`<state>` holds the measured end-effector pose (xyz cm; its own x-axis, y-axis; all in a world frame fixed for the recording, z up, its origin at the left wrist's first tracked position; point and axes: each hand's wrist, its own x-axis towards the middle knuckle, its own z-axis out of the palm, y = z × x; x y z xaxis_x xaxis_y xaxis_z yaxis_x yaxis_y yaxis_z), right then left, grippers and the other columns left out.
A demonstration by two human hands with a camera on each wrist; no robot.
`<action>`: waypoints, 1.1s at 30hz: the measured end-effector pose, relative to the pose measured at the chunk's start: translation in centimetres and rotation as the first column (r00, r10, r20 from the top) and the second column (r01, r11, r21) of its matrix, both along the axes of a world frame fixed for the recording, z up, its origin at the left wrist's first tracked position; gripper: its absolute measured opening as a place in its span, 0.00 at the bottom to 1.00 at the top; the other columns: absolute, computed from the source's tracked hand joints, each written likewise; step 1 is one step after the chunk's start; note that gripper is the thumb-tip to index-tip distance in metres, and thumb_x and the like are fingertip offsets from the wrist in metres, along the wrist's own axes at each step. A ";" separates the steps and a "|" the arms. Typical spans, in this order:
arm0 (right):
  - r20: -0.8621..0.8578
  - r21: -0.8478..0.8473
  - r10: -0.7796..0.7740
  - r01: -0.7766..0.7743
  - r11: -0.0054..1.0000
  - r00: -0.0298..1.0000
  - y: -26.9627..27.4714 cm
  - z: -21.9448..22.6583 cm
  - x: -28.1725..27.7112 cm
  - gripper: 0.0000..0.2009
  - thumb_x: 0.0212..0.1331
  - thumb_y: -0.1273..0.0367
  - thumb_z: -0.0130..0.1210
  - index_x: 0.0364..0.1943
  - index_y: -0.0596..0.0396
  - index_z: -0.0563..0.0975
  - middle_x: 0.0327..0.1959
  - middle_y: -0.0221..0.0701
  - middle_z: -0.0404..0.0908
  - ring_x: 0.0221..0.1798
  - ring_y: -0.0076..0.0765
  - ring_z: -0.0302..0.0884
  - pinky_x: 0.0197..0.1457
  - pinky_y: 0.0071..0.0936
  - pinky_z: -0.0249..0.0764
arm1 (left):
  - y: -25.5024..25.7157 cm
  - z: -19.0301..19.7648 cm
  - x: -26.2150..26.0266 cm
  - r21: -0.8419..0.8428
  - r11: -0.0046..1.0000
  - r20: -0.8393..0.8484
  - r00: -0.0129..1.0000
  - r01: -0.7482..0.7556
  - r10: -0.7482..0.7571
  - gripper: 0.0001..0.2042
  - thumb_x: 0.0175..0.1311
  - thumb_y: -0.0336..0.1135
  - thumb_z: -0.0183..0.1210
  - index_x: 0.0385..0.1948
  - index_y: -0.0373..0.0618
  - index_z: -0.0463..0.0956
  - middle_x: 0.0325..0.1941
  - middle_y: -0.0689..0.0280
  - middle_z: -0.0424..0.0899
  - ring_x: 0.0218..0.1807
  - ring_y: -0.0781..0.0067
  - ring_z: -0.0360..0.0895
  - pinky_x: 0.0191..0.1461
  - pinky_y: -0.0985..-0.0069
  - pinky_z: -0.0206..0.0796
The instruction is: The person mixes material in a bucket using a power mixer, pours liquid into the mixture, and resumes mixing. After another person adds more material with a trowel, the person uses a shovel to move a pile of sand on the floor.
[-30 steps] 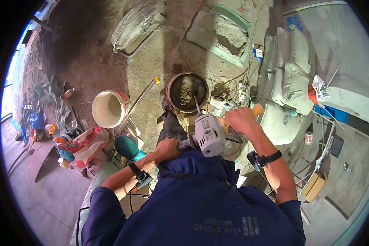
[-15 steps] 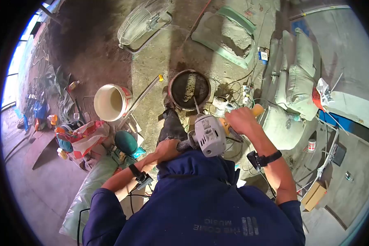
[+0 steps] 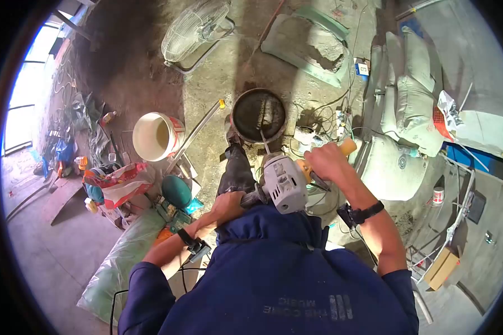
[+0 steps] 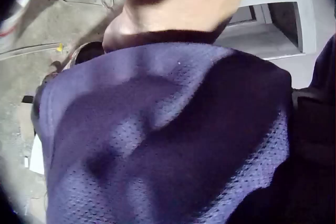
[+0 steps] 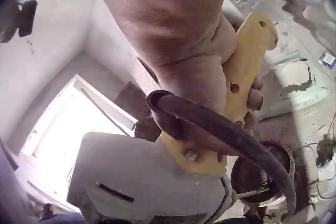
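My right hand (image 3: 327, 162) grips the yellow handle (image 5: 249, 50) of a grey handheld power mixer (image 3: 285, 187); its fingers wrap round the handle in the right wrist view. On the mixer's other side my left hand (image 3: 229, 206) holds a dark side handle (image 3: 255, 196). The mixer's metal shaft (image 3: 266, 144) runs down into a round bucket (image 3: 234, 103) of dark wet mix (image 3: 248, 114). The shaft's lower end is hidden in the mix. A thick black cord (image 5: 226, 129) leaves the mixer near the right hand. Blue cloth (image 4: 157, 129) fills most of the left wrist view.
A white bucket (image 3: 152, 138) and a long straight bar (image 3: 198, 131) lie left of the mixing bucket. Loose cables (image 3: 341, 111) and stacked filled sacks (image 3: 413, 111) are on the right. Farther off stand a floor fan (image 3: 193, 33) and an opened bag of powder (image 3: 325, 47).
The head view has shifted slightly, so the surroundings sit farther right. The shaft has moved left within the bucket, and the lit strip of mix looks different. Both hands keep their grip.
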<state>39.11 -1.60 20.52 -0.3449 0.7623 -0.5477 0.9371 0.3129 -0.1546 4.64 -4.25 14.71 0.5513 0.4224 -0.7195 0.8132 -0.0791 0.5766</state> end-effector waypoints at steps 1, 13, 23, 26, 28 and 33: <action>-0.001 0.007 0.004 -0.004 1.000 1.000 -0.2 -0.1 0.2 0.05 0.49 0.71 0.59 0.31 0.51 0.81 0.27 0.36 0.85 0.35 0.45 0.85 0.38 0.41 0.78 | -0.1 0.2 0.2 -0.012 1.000 -0.027 1.000 0.001 -0.002 0.23 0.53 0.53 0.65 0.46 0.47 0.82 0.41 0.50 0.86 0.47 0.47 0.82 0.51 0.57 0.73; 0.024 0.042 0.068 -0.069 0.997 0.997 2.2 -0.2 0.0 0.02 0.51 0.69 0.58 0.29 0.49 0.80 0.27 0.34 0.85 0.35 0.44 0.85 0.36 0.40 0.78 | 0.0 0.5 0.0 0.052 0.997 -0.062 0.996 -0.058 0.061 0.23 0.51 0.54 0.66 0.43 0.47 0.82 0.40 0.48 0.85 0.46 0.46 0.82 0.50 0.56 0.73; 0.022 0.056 0.042 -0.043 0.998 0.999 2.3 0.1 0.6 0.05 0.49 0.69 0.60 0.31 0.50 0.80 0.28 0.35 0.85 0.34 0.44 0.86 0.35 0.40 0.78 | 2.3 2.1 1.1 0.027 0.998 -0.056 0.996 -0.064 0.065 0.22 0.52 0.55 0.64 0.42 0.49 0.82 0.39 0.52 0.86 0.45 0.49 0.83 0.49 0.58 0.74; 0.020 0.039 0.025 -0.026 0.999 0.999 2.9 0.9 0.7 0.05 0.51 0.70 0.58 0.32 0.51 0.79 0.28 0.36 0.84 0.34 0.46 0.85 0.36 0.42 0.78 | 3.0 1.9 1.2 0.031 0.998 -0.015 0.999 -0.049 0.049 0.22 0.53 0.54 0.64 0.43 0.49 0.82 0.39 0.52 0.86 0.45 0.49 0.83 0.49 0.58 0.73; 0.033 0.000 0.007 -0.007 1.000 0.999 3.1 1.2 0.8 0.04 0.54 0.70 0.56 0.33 0.52 0.78 0.29 0.37 0.83 0.35 0.48 0.84 0.37 0.44 0.77 | 3.6 1.9 1.4 0.031 0.999 0.001 0.999 -0.035 0.035 0.22 0.53 0.54 0.64 0.43 0.48 0.82 0.39 0.51 0.86 0.45 0.49 0.83 0.50 0.58 0.73; 0.037 0.115 0.007 -0.011 0.993 0.999 2.8 1.4 1.8 0.05 0.49 0.70 0.60 0.32 0.51 0.79 0.26 0.34 0.83 0.33 0.44 0.85 0.34 0.41 0.78 | 5.0 2.1 2.1 0.004 0.999 0.017 0.999 -0.033 0.033 0.22 0.53 0.52 0.64 0.44 0.47 0.82 0.39 0.51 0.86 0.46 0.49 0.83 0.50 0.58 0.73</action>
<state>40.91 1.23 21.93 -0.3334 0.8181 -0.4686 0.9385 0.3351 -0.0829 6.78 0.72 16.84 0.5492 0.4436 -0.7083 0.8054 -0.0548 0.5902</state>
